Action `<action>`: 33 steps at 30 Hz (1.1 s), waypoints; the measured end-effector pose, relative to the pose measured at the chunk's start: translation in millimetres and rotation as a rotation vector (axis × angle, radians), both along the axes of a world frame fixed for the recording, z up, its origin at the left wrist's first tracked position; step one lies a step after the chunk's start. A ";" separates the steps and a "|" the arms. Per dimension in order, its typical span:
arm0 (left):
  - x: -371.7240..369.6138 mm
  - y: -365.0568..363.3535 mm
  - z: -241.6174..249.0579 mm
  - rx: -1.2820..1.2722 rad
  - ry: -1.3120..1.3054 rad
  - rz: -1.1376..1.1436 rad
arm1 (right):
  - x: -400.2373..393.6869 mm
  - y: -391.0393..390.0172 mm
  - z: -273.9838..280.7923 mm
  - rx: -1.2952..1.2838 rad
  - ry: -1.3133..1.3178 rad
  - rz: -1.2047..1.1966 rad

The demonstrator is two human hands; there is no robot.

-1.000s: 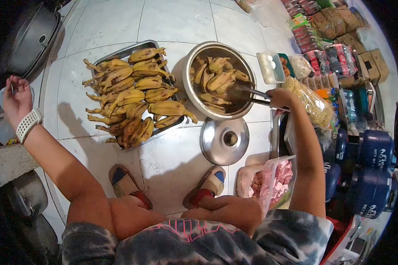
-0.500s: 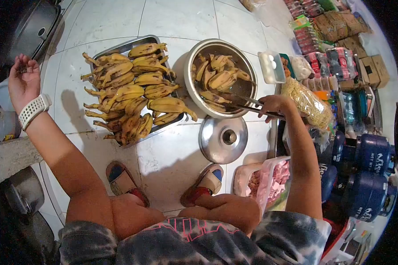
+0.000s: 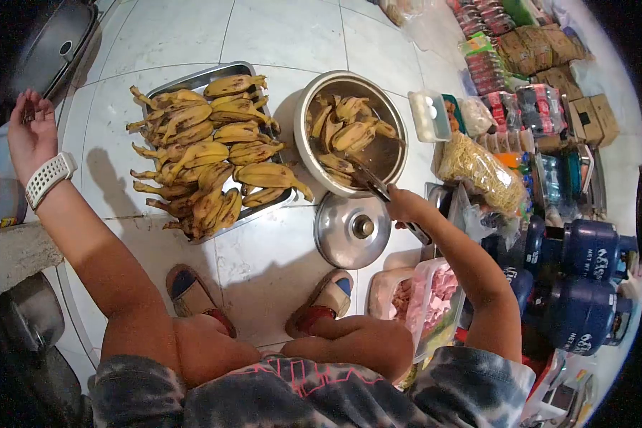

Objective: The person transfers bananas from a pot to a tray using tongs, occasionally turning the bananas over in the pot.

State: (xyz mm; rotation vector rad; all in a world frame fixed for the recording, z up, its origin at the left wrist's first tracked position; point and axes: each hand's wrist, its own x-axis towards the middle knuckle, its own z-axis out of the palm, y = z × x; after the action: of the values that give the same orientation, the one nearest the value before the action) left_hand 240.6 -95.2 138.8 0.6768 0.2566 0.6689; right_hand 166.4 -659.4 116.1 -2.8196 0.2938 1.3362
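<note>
My right hand [image 3: 406, 207] is closed around metal tongs [image 3: 375, 187], whose tips reach down to the peeled-back bananas [image 3: 352, 134] in the pot [image 3: 299, 132]. Brownish liquid surrounds the bananas inside it. On the left, my left hand [image 3: 36, 132] is held out palm up, fingers loosely curled and apart, holding nothing. Between my hands lies a metal tray [image 3: 237, 68] piled with ripe yellow bananas [image 3: 200, 153], their skins spotted brown. The pot's lid [image 3: 339, 230] rests on the floor just below the pot, with its knob up.
Beside my right leg are plastic containers of pink chopped meat [image 3: 441, 289]. Further right stand a bag of noodles [image 3: 481, 173], an egg container [image 3: 429, 118], bottle packs [image 3: 542, 110] and blue gas canisters [image 3: 583, 314]. A concrete ledge [image 3: 21, 260] is at left.
My right hand has moved left and down, and the tongs now slope more steeply from the pot toward me. My left hand stays held out at the left.
</note>
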 end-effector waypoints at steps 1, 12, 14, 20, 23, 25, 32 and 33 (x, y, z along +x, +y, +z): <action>1.3 -5.7 1.6 0.005 0.018 0.022 | 2.6 5.0 0.6 -0.015 0.005 0.004; -3.4 11.5 -9.7 -0.085 -0.011 0.034 | 23.5 21.1 -27.4 0.045 0.078 -0.063; -7.4 18.4 -11.4 -0.105 -0.022 0.021 | 23.5 11.8 -33.5 0.149 0.039 -0.230; -28.2 39.3 -12.7 -0.199 -0.123 -0.001 | -3.2 -22.5 -50.2 0.572 -0.076 -0.975; -38.7 49.5 -12.0 -0.208 -0.124 0.024 | -18.8 -10.1 -43.5 0.560 -0.267 -0.870; -43.6 60.3 -12.4 -0.195 -0.140 0.018 | -31.2 -14.2 -42.7 0.592 -0.376 -0.781; -48.7 79.3 -16.6 -0.190 -0.154 0.044 | -84.9 -18.4 -1.1 0.232 -0.767 -0.269; -47.7 76.7 -16.2 -0.209 -0.167 0.022 | -87.5 -14.6 9.4 0.221 -0.807 -0.258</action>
State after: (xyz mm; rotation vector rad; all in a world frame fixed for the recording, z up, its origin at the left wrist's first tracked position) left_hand 192.9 -18.5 122.6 0.4164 0.1765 0.7048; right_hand 78.9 -674.0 125.4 -2.7246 0.4225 0.1246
